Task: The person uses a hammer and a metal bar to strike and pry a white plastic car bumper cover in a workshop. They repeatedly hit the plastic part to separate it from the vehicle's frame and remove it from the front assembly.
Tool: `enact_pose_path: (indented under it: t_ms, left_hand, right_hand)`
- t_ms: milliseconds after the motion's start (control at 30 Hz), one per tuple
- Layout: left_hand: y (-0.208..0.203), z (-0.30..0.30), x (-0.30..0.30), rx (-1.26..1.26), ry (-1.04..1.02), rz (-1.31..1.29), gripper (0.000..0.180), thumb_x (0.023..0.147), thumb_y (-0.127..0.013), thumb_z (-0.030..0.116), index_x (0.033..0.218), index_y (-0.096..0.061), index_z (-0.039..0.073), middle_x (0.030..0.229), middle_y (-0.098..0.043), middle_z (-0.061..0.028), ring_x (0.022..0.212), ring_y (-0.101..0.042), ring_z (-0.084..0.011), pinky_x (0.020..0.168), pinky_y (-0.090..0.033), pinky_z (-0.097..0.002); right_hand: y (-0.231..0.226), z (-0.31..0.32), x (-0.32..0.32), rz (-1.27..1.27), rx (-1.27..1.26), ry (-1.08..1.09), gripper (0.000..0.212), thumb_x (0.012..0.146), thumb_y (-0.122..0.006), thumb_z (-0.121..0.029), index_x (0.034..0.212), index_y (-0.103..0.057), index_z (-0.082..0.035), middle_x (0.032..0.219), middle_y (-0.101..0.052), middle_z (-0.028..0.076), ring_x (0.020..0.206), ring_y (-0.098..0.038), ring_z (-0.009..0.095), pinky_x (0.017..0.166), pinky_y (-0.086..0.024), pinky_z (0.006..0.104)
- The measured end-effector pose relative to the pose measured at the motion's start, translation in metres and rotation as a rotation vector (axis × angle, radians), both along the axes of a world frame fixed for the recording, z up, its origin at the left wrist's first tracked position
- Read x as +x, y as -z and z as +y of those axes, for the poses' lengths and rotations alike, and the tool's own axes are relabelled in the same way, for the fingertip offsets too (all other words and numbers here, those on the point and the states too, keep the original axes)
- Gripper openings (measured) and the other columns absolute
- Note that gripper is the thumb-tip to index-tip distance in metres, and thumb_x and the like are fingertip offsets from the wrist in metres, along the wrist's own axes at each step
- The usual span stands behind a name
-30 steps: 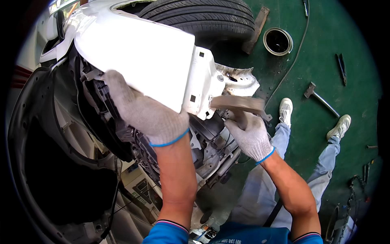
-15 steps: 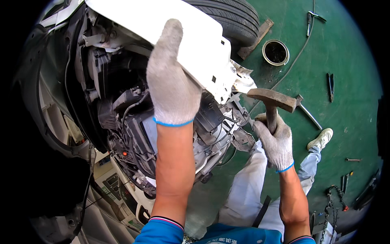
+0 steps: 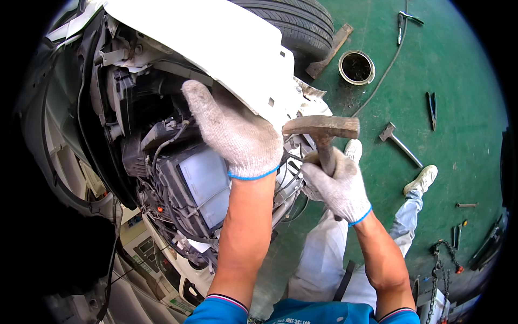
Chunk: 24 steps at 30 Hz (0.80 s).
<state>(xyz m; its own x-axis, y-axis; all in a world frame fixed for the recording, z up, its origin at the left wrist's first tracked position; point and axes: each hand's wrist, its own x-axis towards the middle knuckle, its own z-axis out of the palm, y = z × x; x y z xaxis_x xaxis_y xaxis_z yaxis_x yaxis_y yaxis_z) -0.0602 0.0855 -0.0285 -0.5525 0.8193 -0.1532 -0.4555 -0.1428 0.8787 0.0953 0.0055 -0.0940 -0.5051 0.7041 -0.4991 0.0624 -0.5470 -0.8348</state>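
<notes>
My left hand [image 3: 243,132], in a pale knitted glove with a blue cuff, reaches under the inner edge of a white car fender [image 3: 205,48]. Its thumb is stretched out, away from the panel; the other fingers are mostly hidden beneath it. In the same kind of glove, my right hand [image 3: 340,183] is closed around the handle of a hammer [image 3: 329,127]. The worn, rusty steel head is close to the fender's front end, beside torn white metal [image 3: 312,97]; whether they touch is not clear. Below my left hand lies the exposed engine bay [image 3: 162,178].
A tire [image 3: 291,24] stands beyond the fender, with a wooden block [image 3: 330,51] against it. On the green floor are an open can [image 3: 356,67], a cable [image 3: 377,89], pliers [image 3: 432,110], a second hammer [image 3: 402,144], a T-shaped wrench [image 3: 403,24] and a chain [image 3: 440,264].
My left hand has slid down and right, its thumb coming off the fender's top, its fingers going underneath. My right hand has brought the hammer left, nearer the fender's front end.
</notes>
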Motion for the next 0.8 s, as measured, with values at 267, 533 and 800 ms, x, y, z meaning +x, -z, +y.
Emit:
enact_pose_path:
  t_ms: [267,533,800]
  left_hand:
    - [0.013,-0.003,-0.013,0.353,0.186,-0.361,0.089,0.094,-0.059,0.065,0.154,-0.039,0.002,0.145,-0.055,-0.0208,0.129,-0.058,-0.0398,0.106,-0.050,-0.0555]
    - [0.005,-0.056,-0.011,0.054,-0.011,0.204,0.047,0.101,-0.059,0.015,0.145,-0.050,0.000,0.141,-0.058,-0.0150,0.124,-0.060,-0.0265,0.113,-0.044,-0.0410]
    - [0.036,-0.089,0.007,-0.196,0.030,0.890,0.073,0.083,-0.074,-0.002,0.149,-0.045,-0.001,0.136,-0.056,-0.0169,0.119,-0.063,-0.0235,0.100,-0.055,-0.0358]
  right_hand:
    - [-0.007,0.001,-0.010,-0.063,0.046,0.067,0.018,0.091,-0.074,-0.018,0.099,-0.070,-0.002,0.076,-0.066,0.003,0.058,-0.058,0.008,0.052,-0.047,0.0272]
    - [0.034,-0.009,0.052,-0.139,-0.372,0.271,0.020,0.096,-0.069,-0.021,0.102,-0.066,-0.003,0.068,-0.056,-0.001,0.050,-0.049,0.009,0.045,-0.042,0.0260]
    - [0.077,-0.034,0.129,-0.286,-0.503,0.361,0.023,0.097,-0.069,-0.022,0.106,-0.057,-0.004,0.062,-0.044,-0.002,0.043,-0.041,0.009,0.040,-0.040,0.0274]
